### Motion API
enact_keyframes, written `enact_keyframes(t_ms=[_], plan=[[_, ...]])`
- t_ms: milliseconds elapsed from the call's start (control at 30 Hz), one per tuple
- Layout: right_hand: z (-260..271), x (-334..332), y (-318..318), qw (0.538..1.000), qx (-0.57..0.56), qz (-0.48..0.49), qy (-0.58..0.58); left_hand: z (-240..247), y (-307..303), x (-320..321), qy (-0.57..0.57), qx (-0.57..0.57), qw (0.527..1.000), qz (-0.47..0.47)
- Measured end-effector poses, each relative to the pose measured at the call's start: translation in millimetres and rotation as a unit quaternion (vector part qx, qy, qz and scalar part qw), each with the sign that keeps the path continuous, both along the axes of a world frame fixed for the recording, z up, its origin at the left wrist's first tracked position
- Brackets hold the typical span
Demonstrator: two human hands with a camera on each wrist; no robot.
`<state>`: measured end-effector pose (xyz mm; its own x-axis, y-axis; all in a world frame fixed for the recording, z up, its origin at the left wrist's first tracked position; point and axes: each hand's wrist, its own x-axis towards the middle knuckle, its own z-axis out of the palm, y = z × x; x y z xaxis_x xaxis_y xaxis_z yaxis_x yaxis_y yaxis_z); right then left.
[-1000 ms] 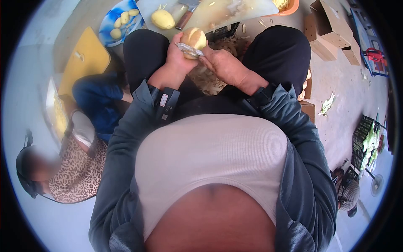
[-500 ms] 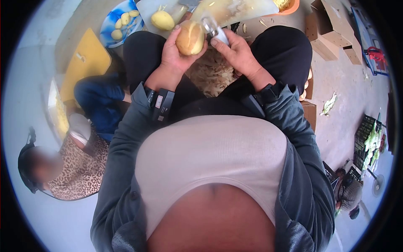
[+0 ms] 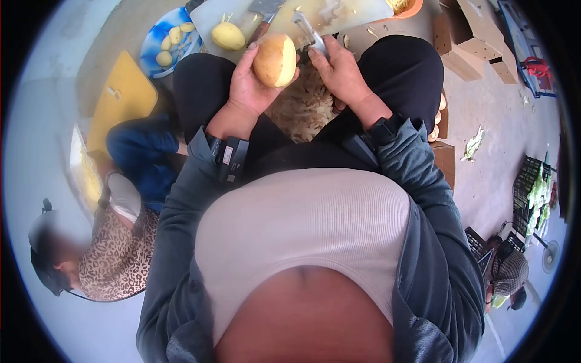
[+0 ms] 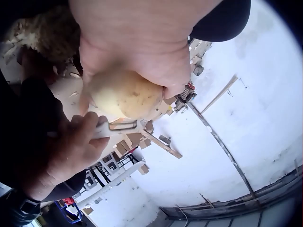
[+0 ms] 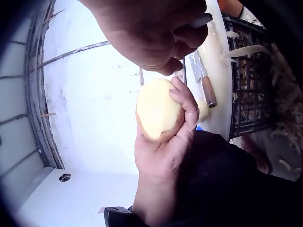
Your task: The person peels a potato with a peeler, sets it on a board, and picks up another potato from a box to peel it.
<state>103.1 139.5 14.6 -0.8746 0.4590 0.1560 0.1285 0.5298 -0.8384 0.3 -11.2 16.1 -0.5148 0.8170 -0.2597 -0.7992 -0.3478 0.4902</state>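
My left hand (image 3: pixel 249 91) grips a partly peeled potato (image 3: pixel 275 60), fingers curled round its sides; brown skin covers much of it and a pale strip shows on the right. In the right wrist view the potato (image 5: pixel 159 109) shows a broad peeled face in the left hand (image 5: pixel 161 156). My right hand (image 3: pixel 346 74) holds a peeler (image 3: pixel 310 35) with a white handle, just right of the potato and apart from it. The left wrist view shows the peeler (image 4: pixel 122 126) close below the potato (image 4: pixel 125 97), the right hand (image 4: pixel 71 151) round its handle.
Ahead lies a board (image 3: pixel 327 17) with a peeled potato (image 3: pixel 227 36) and a wooden-handled knife (image 3: pixel 259 31). Peelings (image 3: pixel 302 112) fill a black crate between the knees. A blue-white plate (image 3: pixel 149 53) holds several potatoes. Cardboard boxes (image 3: pixel 463 60) stand right; a person (image 3: pixel 118 254) sits left.
My hands have moved apart, and the peeler has come away from the potato to the right. The potato has turned in my left hand and now shows more brown skin to the head view.
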Motion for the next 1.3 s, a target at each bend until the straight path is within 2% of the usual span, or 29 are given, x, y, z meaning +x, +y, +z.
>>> enact_keyframes(t_ms=[33,100,167,233,500,600,667,700,733,900,967,1033,1100,1167,1233,1267,1300], plan=[[2,0,-1,0.999,-0.028,0.022,0.013,1,1,1,0.012,-0.020,1.000,0.008],[1,0,-2,0.998,-0.013,0.041,0.033,2,1,0,0.024,-0.040,0.999,0.016],[2,1,-4,0.997,0.003,0.061,0.055,0,-3,-4,-0.010,-0.038,0.999,-0.038],[6,2,-4,0.998,-0.005,0.060,0.009,1,-2,-2,-0.017,-0.041,0.998,-0.038],[4,4,-14,0.995,0.012,0.101,-0.020,-11,-3,-4,-0.058,-0.060,0.996,-0.021],[7,6,-17,0.991,0.005,0.130,-0.032,-11,-1,-3,-0.067,-0.066,0.996,-0.007],[5,9,-23,0.986,0.014,0.167,-0.028,-8,1,3,-0.071,-0.130,0.987,0.069],[-1,10,-29,0.981,0.030,0.190,-0.016,-12,2,0,-0.072,-0.130,0.986,0.070],[-9,9,-32,0.972,0.039,0.229,-0.026,-19,4,-4,-0.069,-0.111,0.990,0.056],[0,11,-30,0.966,0.026,0.251,-0.052,-28,3,-10,-0.086,-0.085,0.990,0.074],[-2,12,-29,0.962,0.025,0.265,-0.061,-37,-5,-20,-0.140,0.019,0.990,0.013],[-1,12,-24,0.955,-0.021,0.292,-0.052,-35,-7,-23,-0.148,0.026,0.989,0.013],[6,12,-19,0.958,-0.038,0.282,-0.036,-20,-3,-21,-0.155,0.034,0.987,0.012],[9,11,-12,0.970,-0.087,0.225,-0.006,-8,4,-16,-0.097,-0.071,0.987,0.105],[3,7,-5,0.974,-0.197,0.112,0.007,-6,2,-11,-0.089,-0.058,0.992,0.069],[8,6,1,0.972,-0.223,0.070,-0.035,-5,2,-8,-0.078,-0.044,0.995,0.033],[4,4,3,0.972,-0.223,0.066,-0.035,-4,2,-5,-0.079,-0.044,0.995,0.030]])
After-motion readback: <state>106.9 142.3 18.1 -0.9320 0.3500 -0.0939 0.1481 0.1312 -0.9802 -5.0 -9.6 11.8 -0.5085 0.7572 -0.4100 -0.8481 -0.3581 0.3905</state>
